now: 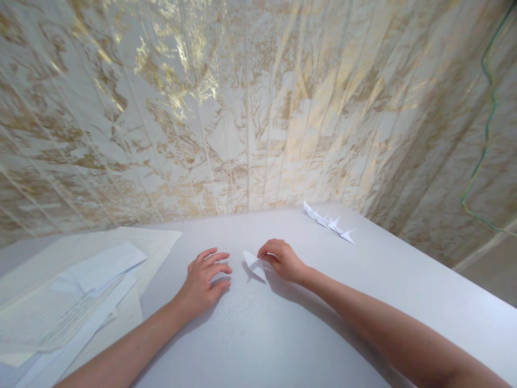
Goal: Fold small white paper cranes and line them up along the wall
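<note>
A small folded white paper figure [255,267], pointed at its ends, is in the middle of the white table [258,334]. My right hand [283,260] pinches its right side between thumb and fingers. To the left of the figure, my left hand [208,277] hovers or rests with fingers spread, apart from the paper and holding nothing. Farther back on the right, several similar folded paper figures [329,222] stand in a slanting row.
Loose paper sheets [161,242], some printed or written on, lie piled at the left, with a folded white sheet [109,264] on top. A patterned white-and-gold wall [226,118] rises behind the table. A green cable [489,108] hangs at the right.
</note>
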Demonstrator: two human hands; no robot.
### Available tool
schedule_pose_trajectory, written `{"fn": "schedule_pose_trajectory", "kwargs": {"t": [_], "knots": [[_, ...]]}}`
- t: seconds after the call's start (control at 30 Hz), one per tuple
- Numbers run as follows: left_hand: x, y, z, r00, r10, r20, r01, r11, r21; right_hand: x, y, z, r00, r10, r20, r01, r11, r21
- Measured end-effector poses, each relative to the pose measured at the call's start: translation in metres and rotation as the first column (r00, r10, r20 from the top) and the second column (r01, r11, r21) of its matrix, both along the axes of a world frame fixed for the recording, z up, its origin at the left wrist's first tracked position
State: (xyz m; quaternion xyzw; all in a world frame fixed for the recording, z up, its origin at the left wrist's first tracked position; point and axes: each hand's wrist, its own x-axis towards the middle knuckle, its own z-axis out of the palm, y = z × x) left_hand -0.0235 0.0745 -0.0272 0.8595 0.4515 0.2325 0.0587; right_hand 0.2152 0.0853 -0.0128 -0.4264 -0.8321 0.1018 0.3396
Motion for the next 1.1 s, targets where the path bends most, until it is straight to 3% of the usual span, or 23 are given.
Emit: {"fn": "schedule_pose_trajectory", "kwargs": {"t": [0.2,0.37,0.5,0.63,0.83,1.1], "knots": [[0.000,0.001,-0.001,1.000,-0.010,-0.001,0.010,1.000,0.006,0.092,-0.019,-0.001,0.968,-0.240,-0.072,0.242,0.970,0.020],[-0.003,0.004,-0.005,0.998,-0.055,0.012,0.054,0.997,0.051,0.169,-0.035,-0.008,0.861,-0.495,-0.117,0.500,0.866,0.013],[-0.005,0.009,-0.011,0.995,-0.095,0.029,0.092,0.992,0.092,0.215,-0.042,-0.010,0.790,-0.601,-0.117,0.610,0.790,0.065],[-0.007,0.011,-0.015,0.996,-0.088,0.033,0.084,0.991,0.104,0.242,-0.045,-0.008,0.752,-0.659,-0.038,0.659,0.748,0.078],[-0.009,0.012,-0.015,0.997,-0.082,0.003,0.081,0.993,0.088,0.264,-0.041,-0.012,0.725,-0.687,0.052,0.688,0.725,-0.021],[-0.010,0.014,-0.019,0.996,-0.088,0.008,0.087,0.991,0.102,0.283,-0.024,-0.021,0.758,-0.644,0.101,0.651,0.755,-0.078]]}}
